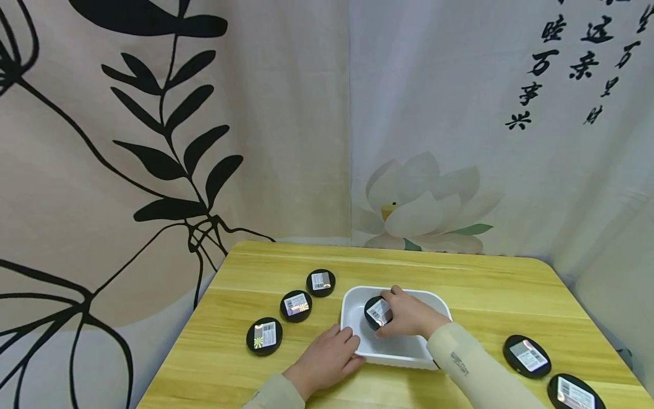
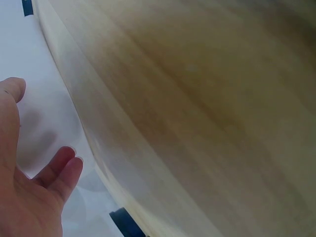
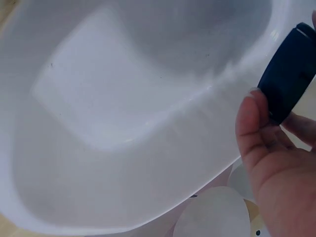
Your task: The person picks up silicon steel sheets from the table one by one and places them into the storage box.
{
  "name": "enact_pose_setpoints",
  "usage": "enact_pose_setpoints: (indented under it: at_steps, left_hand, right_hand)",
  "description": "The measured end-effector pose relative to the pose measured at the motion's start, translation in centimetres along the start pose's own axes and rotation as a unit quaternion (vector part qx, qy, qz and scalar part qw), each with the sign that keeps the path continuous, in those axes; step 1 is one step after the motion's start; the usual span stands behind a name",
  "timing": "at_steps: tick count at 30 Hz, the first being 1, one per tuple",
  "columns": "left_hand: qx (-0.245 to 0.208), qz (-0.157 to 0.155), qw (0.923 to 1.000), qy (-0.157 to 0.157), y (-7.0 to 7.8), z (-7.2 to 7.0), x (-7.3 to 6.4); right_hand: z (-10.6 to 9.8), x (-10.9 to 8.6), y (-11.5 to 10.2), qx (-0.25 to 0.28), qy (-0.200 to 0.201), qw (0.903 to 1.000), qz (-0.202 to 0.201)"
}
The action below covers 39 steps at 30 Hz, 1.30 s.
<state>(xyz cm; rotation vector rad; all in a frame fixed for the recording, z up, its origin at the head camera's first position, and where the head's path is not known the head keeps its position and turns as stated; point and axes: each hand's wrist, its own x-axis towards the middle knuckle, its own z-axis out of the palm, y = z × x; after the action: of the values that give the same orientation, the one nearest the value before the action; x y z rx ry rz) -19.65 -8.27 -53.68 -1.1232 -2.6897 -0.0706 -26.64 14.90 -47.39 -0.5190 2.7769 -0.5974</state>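
Observation:
My right hand (image 1: 409,313) pinches a flat black round case (image 1: 378,312) by its edge, with a silvery barcode label facing up. In the right wrist view the black case (image 3: 289,74) is seen from its side, between fingertips and thumb, over the white tray (image 3: 98,182). My left hand (image 1: 327,360) rests at the left front corner of the white tray (image 1: 395,359), fingers touching its rim. The left wrist view shows that left hand (image 2: 34,197) with fingers apart and nothing between them.
Left of the tray lie three more labelled black cases (image 1: 321,283), (image 1: 296,306), (image 1: 264,336) on the wooden table (image 1: 475,278). Two others (image 1: 527,357), (image 1: 575,392) sit near its right edge. Behind hangs a printed curtain (image 1: 301,142).

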Motion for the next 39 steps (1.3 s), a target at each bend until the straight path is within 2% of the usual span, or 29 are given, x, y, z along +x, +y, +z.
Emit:
enact_pose_setpoints:
  at_steps: [15,27,39]
  left_hand:
    - [0.018,0.007,0.9995,0.024,-0.1,-0.2,-0.1]
    - [0.008,0.008,0.9995,0.03,0.1,0.0,-0.3]
    - [0.018,0.015,0.999,0.037,-0.1,0.2,-0.3]
  right_hand:
    - [0.7,1.3,-0.2,-0.009,0.002,0.9995,-0.029]
    - [0.5,1.3,-0.8,-0.022,-0.012,0.9994,-0.024]
    - [0.9,1.9,-1.1,-0.03,-0.02,0.9991,-0.022]
